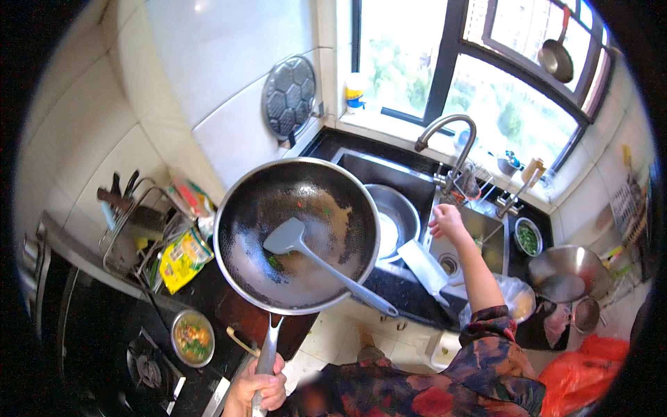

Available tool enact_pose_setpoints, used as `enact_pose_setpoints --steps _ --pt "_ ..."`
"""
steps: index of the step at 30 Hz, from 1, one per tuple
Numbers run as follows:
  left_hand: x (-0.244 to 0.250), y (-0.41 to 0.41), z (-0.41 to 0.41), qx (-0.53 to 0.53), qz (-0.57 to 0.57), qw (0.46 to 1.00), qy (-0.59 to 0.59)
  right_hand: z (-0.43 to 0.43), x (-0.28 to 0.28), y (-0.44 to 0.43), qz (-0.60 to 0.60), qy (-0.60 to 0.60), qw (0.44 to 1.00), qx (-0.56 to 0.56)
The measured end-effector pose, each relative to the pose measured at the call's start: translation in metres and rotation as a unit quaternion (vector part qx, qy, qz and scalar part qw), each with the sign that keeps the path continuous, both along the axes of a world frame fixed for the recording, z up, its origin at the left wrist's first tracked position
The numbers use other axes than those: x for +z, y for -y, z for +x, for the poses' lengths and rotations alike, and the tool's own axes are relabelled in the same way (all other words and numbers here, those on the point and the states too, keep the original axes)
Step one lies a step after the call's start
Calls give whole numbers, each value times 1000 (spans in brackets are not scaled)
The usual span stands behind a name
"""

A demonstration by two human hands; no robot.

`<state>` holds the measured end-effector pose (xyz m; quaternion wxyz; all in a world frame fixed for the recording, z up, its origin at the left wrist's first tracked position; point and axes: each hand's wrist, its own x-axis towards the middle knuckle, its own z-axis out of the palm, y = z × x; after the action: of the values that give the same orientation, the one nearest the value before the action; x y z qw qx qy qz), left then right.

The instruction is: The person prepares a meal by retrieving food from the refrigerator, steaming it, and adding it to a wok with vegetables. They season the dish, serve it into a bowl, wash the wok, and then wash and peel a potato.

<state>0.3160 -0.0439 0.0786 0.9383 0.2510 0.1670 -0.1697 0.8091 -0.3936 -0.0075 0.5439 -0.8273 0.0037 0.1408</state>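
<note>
My left hand (260, 388) grips the handle (270, 346) of a large wok (328, 182), which is raised above the counter edge. A grey spatula (333, 272) lies in the wok, its handle hanging over the near right rim. Bits of green and red food stick to the pan's worn inner surface. Over the divider of the double sink (490, 229), my right hand (447, 221) reaches toward the base of the curved faucet (466, 140). Its fingers look loosely curled, and their inner side is hidden. Behind the wok, a metal basin (406, 208) is partly covered.
A cleaver (424, 268) lies across the sink's front edge. On the left stand a bowl of chopped food (193, 339), a yellow packet (185, 260) and a knife rack (117, 229). Bowl of greens (528, 237), metal bowl (568, 266) and red bag (583, 370) are right.
</note>
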Motion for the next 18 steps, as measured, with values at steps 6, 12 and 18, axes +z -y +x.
enact_pose_setpoints --steps 6,12,18 --pt "-8 35 113 -4 15 998 -57 194 -92 -1 41 74 990 -116" --pt "-26 54 189 -41 -1 994 -98 274 -87 -5 -63 41 986 -150" --pt "-39 56 224 -56 -32 990 -126 279 -97 -10 -195 152 968 -48"
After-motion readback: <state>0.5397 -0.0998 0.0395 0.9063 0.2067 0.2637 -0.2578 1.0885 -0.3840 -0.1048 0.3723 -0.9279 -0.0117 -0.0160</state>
